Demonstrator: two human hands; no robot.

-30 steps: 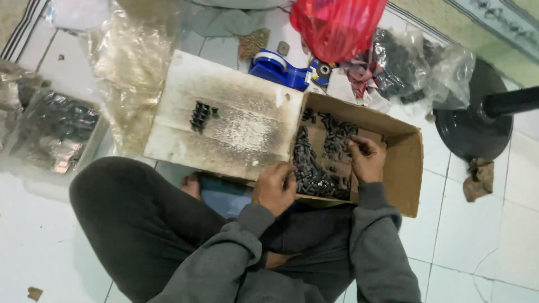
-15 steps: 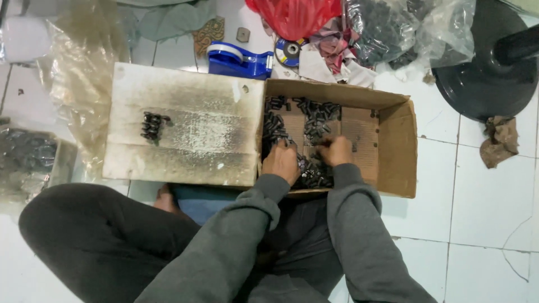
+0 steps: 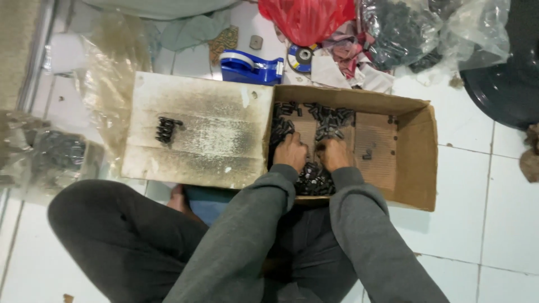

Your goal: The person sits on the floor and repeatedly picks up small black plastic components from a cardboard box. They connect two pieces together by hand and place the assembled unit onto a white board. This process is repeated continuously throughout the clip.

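Two hands work side by side inside an open cardboard box (image 3: 412,151) that rests on the tiled floor (image 3: 483,185) against the seated person's knees, close enough that the arms need hardly stretch. The left hand (image 3: 291,152) and the right hand (image 3: 332,154) lie palm down on a heap of small dark metal parts (image 3: 311,179), which is thickest at the near wall of the box and thins toward the far corner. The fingers are curled down into the heap and hidden there, so I cannot tell how far they are closed or whether either hand has hold of a piece. Left of the box its flattened, grimy flap (image 3: 196,132) serves as a sorting surface, with a little cluster of the same parts (image 3: 167,129) set apart on it. Beyond lie a blue tape dispenser (image 3: 250,67), a red plastic bag (image 3: 309,19) and clear bags of dark parts (image 3: 404,31)
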